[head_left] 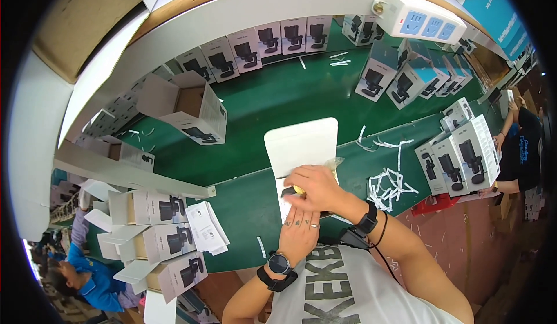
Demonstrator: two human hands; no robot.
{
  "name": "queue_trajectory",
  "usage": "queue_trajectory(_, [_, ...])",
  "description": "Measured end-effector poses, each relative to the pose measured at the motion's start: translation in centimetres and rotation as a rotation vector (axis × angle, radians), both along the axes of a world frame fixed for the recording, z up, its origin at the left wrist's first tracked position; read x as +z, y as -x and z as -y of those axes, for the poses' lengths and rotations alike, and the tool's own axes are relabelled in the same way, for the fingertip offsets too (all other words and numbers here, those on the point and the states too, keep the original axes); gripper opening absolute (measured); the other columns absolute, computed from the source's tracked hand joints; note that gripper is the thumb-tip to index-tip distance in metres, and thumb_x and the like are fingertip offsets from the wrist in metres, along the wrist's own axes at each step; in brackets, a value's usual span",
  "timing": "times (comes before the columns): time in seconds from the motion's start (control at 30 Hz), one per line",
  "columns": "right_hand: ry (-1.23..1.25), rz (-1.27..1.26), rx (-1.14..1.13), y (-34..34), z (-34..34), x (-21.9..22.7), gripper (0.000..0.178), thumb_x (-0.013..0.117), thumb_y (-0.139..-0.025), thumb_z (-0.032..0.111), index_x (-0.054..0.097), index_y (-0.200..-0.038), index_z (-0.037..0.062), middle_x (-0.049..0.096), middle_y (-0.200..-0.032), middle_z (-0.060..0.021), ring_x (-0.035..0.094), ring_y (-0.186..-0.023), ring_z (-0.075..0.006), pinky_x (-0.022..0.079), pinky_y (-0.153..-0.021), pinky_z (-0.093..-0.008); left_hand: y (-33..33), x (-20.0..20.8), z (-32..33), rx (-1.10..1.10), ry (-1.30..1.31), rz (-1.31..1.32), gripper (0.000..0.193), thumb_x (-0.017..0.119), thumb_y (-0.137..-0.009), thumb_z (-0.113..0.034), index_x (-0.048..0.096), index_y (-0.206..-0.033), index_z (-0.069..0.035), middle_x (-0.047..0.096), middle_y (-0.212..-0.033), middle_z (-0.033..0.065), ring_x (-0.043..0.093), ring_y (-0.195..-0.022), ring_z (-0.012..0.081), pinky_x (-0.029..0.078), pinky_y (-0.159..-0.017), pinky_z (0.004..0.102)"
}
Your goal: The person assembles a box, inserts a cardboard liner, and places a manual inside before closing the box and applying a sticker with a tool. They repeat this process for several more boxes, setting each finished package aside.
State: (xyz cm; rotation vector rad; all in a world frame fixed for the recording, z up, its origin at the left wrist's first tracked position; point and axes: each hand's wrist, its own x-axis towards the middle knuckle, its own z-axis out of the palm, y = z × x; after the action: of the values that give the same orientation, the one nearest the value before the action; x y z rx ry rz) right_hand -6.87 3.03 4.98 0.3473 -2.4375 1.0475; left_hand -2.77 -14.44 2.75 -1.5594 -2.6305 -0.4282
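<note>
A white carton (303,147) lies in front of me on the green bench, its flap raised at the far side. My left hand (299,231) rests over its near part, fingers stretched out and lying flat. Above it, my right hand (318,189) reaches into the carton from the right, its fingers bent and slightly blurred. Beneath those fingers show a dark piece (288,191) and a bit of yellow (299,190); what they grip is mostly hidden. Some clear plastic wrap (335,164) sticks out beside the right hand.
Open cartons (169,208) and a stack of leaflets (207,228) are at left. Paper strips (390,189) and closed boxes (458,161) lie at right. A power strip (419,19) hangs from the shelf. Another person (519,144) is at far right, one (96,283) at lower left.
</note>
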Motion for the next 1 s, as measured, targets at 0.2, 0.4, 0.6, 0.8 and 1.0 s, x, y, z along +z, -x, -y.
queue_trajectory(0.2, [-0.049,0.058,0.005,-0.2,0.2,0.2,0.02,0.079,-0.071,0.023,0.069,-0.084,0.0109,0.065,-0.08,-0.0034,0.066,-0.077,-0.0282,0.053,-0.065,-0.0396,-0.3,0.5,-0.7,-0.003,0.089,-0.025,0.051,0.06,-0.09,-0.018,0.057,-0.137,0.003,0.058,-0.139,0.0228,0.052,-0.135,0.0383,0.035,-0.119,0.0466])
queue_trajectory(0.4, [0.156,0.046,-0.224,-4.1,-3.6,3.1,0.024,0.078,-0.072,0.019,0.07,-0.092,0.0089,0.069,-0.082,-0.0085,0.069,-0.076,-0.0309,0.055,-0.065,-0.0401,-0.8,1.6,-1.1,0.052,0.215,-0.042,0.056,0.058,-0.092,-0.017,0.052,-0.143,0.004,0.053,-0.146,0.0239,0.05,-0.138,0.0385,0.035,-0.119,0.0463])
queue_trajectory(0.6, [-0.116,0.459,-0.641,-5.8,-11.5,3.5,0.053,0.078,-0.086,0.028,0.057,-0.128,0.0053,0.071,-0.084,-0.0111,0.067,-0.071,-0.0235,0.052,-0.062,-0.0336,0.1,2.1,-1.2,0.007,0.083,-0.071,0.073,0.074,-0.081,-0.018,0.049,-0.146,0.003,0.046,-0.153,0.0238,0.047,-0.139,0.0401,0.039,-0.116,0.0489])
queue_trajectory(0.8, [1.1,0.46,-0.143,-4.3,-8.0,4.7,0.048,0.072,-0.096,0.03,0.06,-0.135,0.0057,0.071,-0.089,-0.0032,0.055,-0.069,-0.0077,0.045,-0.062,-0.024,2.2,4.2,-0.3,-0.073,-0.008,0.164,0.077,0.079,-0.082,-0.023,0.048,-0.148,0.002,0.045,-0.153,0.0242,0.045,-0.142,0.0395,0.035,-0.119,0.0484])
queue_trajectory(1.0, [0.896,0.541,0.099,-11.1,-7.5,1.7,0.044,0.074,-0.095,0.016,0.063,-0.137,0.0057,0.068,-0.087,-0.0015,0.052,-0.071,-0.0092,0.045,-0.065,-0.0251,2.0,0.6,1.7,0.106,-0.936,0.934,0.075,0.085,-0.083,-0.024,0.051,-0.147,-0.003,0.034,-0.162,0.0208,0.039,-0.147,0.0356,0.031,-0.122,0.0488])
